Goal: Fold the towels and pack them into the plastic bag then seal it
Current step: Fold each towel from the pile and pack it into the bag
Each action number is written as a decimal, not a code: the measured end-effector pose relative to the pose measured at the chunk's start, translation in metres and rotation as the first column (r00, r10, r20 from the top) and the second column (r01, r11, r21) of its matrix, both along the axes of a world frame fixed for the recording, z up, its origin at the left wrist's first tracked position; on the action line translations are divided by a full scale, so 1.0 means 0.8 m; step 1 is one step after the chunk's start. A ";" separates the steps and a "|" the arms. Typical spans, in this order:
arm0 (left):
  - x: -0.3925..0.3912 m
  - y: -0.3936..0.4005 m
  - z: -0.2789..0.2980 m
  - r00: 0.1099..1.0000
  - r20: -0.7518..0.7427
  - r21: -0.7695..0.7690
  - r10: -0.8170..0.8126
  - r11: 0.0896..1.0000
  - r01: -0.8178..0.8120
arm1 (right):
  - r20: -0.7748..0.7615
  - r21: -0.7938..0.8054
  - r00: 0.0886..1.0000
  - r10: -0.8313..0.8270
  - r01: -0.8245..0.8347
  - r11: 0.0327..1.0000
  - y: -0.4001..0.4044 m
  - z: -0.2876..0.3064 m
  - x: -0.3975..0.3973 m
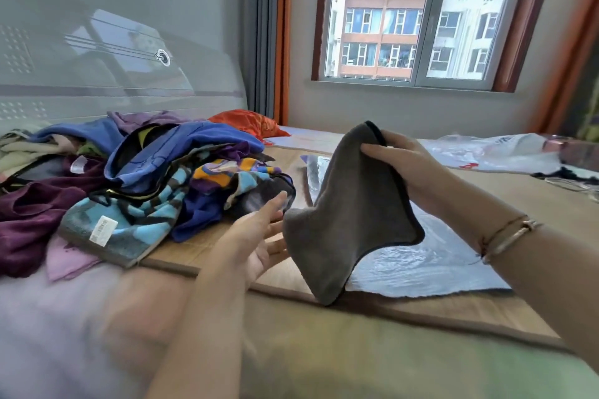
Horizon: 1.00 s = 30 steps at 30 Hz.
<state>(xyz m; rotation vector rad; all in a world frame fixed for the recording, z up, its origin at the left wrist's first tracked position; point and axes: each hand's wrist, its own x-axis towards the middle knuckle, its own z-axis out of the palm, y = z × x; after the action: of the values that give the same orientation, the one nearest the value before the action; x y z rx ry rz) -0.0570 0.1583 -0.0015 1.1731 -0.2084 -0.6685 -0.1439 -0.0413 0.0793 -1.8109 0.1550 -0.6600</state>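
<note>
A grey towel (350, 220) with a dark edge hangs in the air over the bed mat. My right hand (402, 165) pinches its top corner, thumb in front. My left hand (256, 236) is open, palm up, just left of the towel's lower part, its fingertips at the towel's left edge. A clear plastic bag (421, 259) lies flat on the mat under and behind the towel. A heap of mixed towels (155, 185) in blue, purple and patterned colours lies on the left.
A woven mat (486, 311) covers the bed. A second plastic bag (499, 152) lies at the far right, near dark items at the edge. An orange cloth (249, 121) lies at the back by the headboard (97, 58). A window is behind.
</note>
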 end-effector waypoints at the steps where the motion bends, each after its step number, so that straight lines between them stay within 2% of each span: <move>1: -0.002 -0.004 -0.001 0.999 -0.027 -0.039 -0.020 0.999 0.019 | -0.023 -0.059 0.998 -0.054 0.053 0.997 -0.005 -0.003 -0.002; 3: -0.006 -0.014 -0.001 0.997 -0.077 -0.136 -0.005 0.991 -0.005 | -0.044 -0.170 0.983 -0.179 0.169 0.971 -0.014 -0.008 -0.004; 5: -0.010 -0.021 0.004 0.989 -0.102 -0.206 0.110 0.970 -0.129 | -0.050 -0.162 0.975 -0.215 0.204 0.965 -0.021 -0.007 -0.009; 6: -0.013 -0.023 0.009 0.977 -0.067 -0.203 0.200 0.956 -0.210 | -0.063 -0.143 0.978 -0.196 0.186 0.972 -0.025 -0.005 -0.012; 8: -0.011 -0.029 0.016 0.919 0.143 -0.082 0.368 0.930 -0.359 | -0.108 -0.098 0.982 -0.157 0.147 0.984 -0.030 -0.002 -0.019; 10: -0.011 -0.032 0.022 0.784 0.454 0.047 0.423 0.867 -0.496 | -0.133 -0.024 0.985 -0.108 0.105 0.994 -0.032 -0.001 -0.028; 12: -0.020 -0.032 0.033 0.624 0.708 0.065 0.331 0.849 -0.525 | -0.133 0.058 0.988 -0.077 0.085 0.995 -0.036 -0.001 -0.038; 13: -0.028 -0.032 0.039 0.583 0.774 0.077 0.247 0.877 -0.474 | -0.122 0.077 0.990 -0.073 0.083 0.994 -0.039 -0.001 -0.043; 15: -0.043 -0.033 0.045 0.567 0.823 0.173 0.035 0.935 -0.308 | -0.078 0.102 0.991 -0.110 0.118 0.988 -0.043 0.002 -0.055; 17: -0.055 -0.037 0.049 0.559 0.816 0.306 -0.148 0.931 -0.199 | -0.030 0.144 0.982 -0.184 0.186 0.972 -0.049 0.005 -0.069; 20: -0.069 -0.048 0.063 0.426 0.852 0.460 -0.305 0.825 -0.327 | -0.008 0.120 0.989 -0.149 0.148 0.982 -0.059 0.015 -0.099; 22: -0.081 -0.054 0.077 0.356 0.865 0.483 -0.355 0.783 -0.392 | -0.065 0.018 0.997 -0.050 0.052 0.999 -0.065 0.019 -0.123; 23: -0.087 -0.058 0.084 0.326 0.873 0.474 -0.362 0.786 -0.397 | -0.131 -0.080 0.990 -0.054 0.044 0.996 -0.069 0.021 -0.135; 25: -0.096 -0.064 0.097 0.283 0.886 0.456 -0.368 0.805 -0.380 | -0.270 -0.285 0.953 -0.140 0.060 0.957 -0.073 0.027 -0.161; 26: -0.104 -0.066 0.103 0.292 0.884 0.454 -0.367 0.823 -0.341 | -0.330 -0.379 0.922 -0.201 0.066 0.923 -0.075 0.028 -0.172; 28: -0.120 -0.071 0.109 0.369 0.860 0.443 -0.353 0.875 -0.195 | -0.410 -0.594 0.823 -0.394 0.087 0.800 -0.082 0.028 -0.191; 30: -0.139 -0.080 0.109 0.416 0.853 0.373 -0.316 0.926 -0.060 | -0.412 -0.785 0.703 -0.580 0.049 0.618 -0.083 0.023 -0.206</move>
<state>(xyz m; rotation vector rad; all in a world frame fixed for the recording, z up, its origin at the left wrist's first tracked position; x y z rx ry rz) -0.1684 0.0943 0.0855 1.8159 -1.1820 -0.1016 -0.3086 -0.1079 0.0976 -2.8140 0.8322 -0.3208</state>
